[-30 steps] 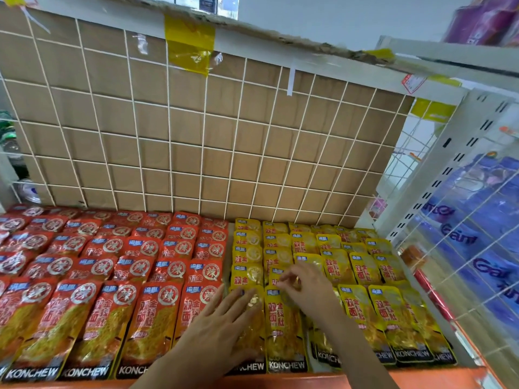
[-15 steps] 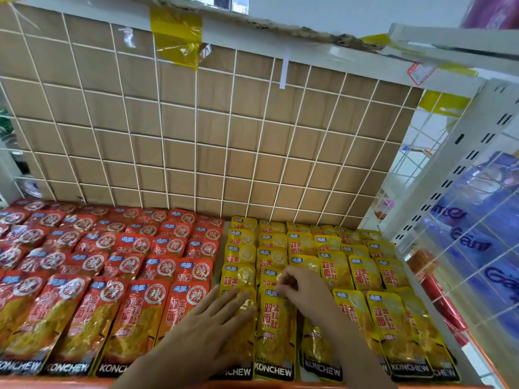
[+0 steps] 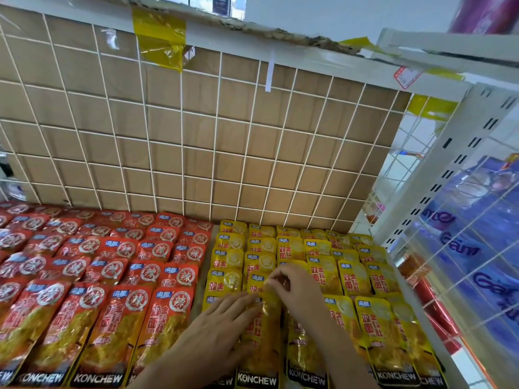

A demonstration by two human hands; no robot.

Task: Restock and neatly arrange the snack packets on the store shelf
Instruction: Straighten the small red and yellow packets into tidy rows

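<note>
The shelf (image 3: 421, 307) holds two blocks of flat snack packets laid in overlapping rows.

- Red packets (image 3: 118, 327): left block. The front row reads "KONCHEW" in white on a black band along the bottom edge. Each packet carries a round white seal with one Chinese character.
- Yellow packets (image 3: 348, 276): right block, with the same "KONCHEW" band and red Chinese lettering down the face.
- Front packet (image 3: 261, 346): a yellow one in the front row of the right block, near the gap between the two blocks. It lies flat with its top edge slightly raised.

Left hand (image 3: 222, 329): fingers straight and spread, palm down, pressing on the yellow front row just left of the front packet and touching it.

Right hand (image 3: 295, 287): fingers curled, with thumb and fingertips pinching the top edge of the front packet.

Behind the rows stands a white wire grid (image 3: 196, 150) backed by brown cardboard, with yellow tape (image 3: 160, 37) on its top rail. To the right, blue bags (image 3: 477, 248) sit behind mesh; their lettering is only partly legible.
</note>
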